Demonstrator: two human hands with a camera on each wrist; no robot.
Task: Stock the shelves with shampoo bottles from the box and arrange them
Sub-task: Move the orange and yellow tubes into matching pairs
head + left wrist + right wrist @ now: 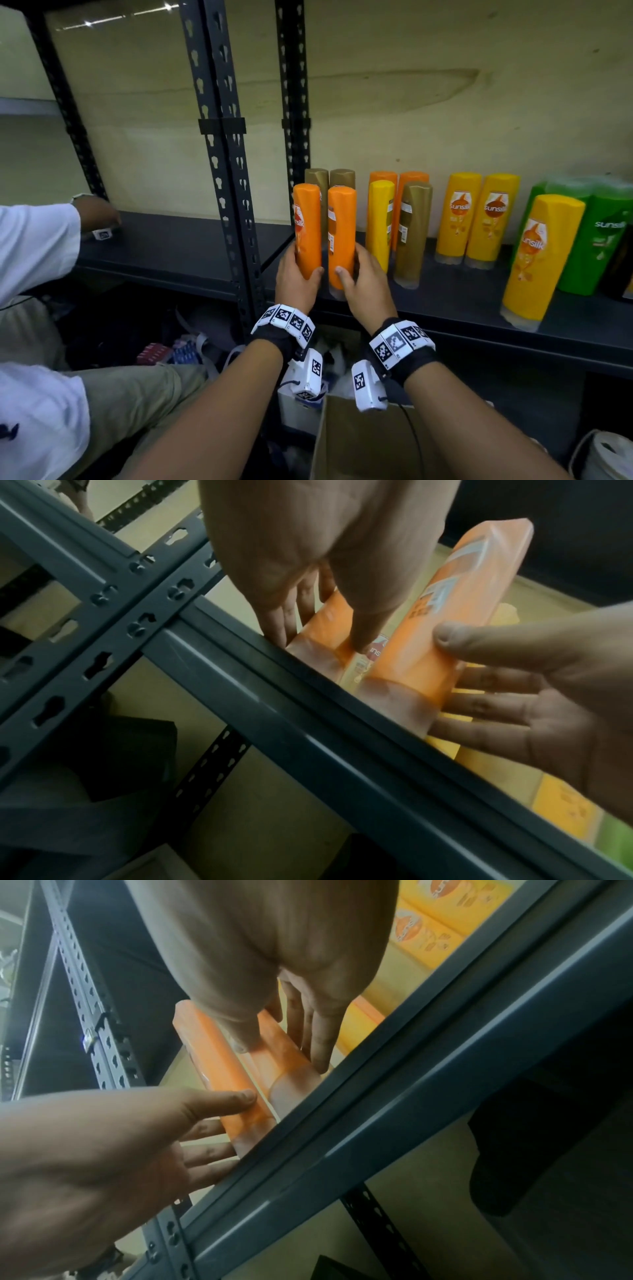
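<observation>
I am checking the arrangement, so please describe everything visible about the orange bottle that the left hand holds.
The orange bottle is a tall, slim container of glossy plastic with a flat top and a paler, translucent base. Its front label reads "sunsilk". It stands upright at the front left end of the dark shelf, close beside a second orange bottle and in front of a gold bottle. The left hand grips its lower part, thumb across the front and fingers behind.

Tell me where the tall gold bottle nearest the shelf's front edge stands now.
In the head view, the tall gold plastic bottle stands upright on the dark metal shelf, right of a yellow bottle.
</observation>
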